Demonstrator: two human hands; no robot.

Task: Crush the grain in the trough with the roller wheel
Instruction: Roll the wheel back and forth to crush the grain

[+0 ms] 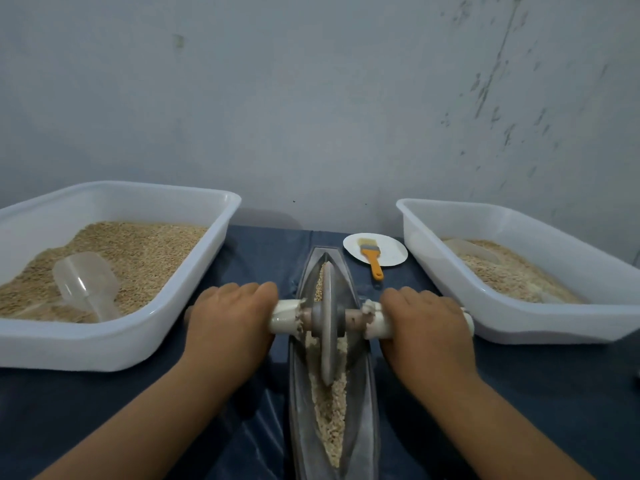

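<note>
From where I watch, the two white tubs frame everything: the left tub (pixel 114 344), just outboard of my left fingers, holds whole grain and a clear scoop (pixel 86 285); the right tub (pixel 554 323), just outboard of my right fingers, holds a paler, coarser-looking pile.

Between the hands runs the metal trough (pixel 363 393) on the blue surface (pixel 519 393), stretching from beyond my fingers back toward me. The grain (pixel 329 407) in its channel on my side of the fingers looks broken and pale; the stretch past the fingers looks more whole, though I can't see it clearly. I judge the crushing partly done, with more passes needed over the far end.

The roller wheel (pixel 327 320) stands upright in the trough, level with my fingers. My left hand (pixel 228 320) and right hand (pixel 426 320) are each curled over a white handle of its axle, gripping it.

Beyond the right fingers a small orange-handled brush (pixel 372 259) lies on a white plate (pixel 391 251), untouched.
</note>
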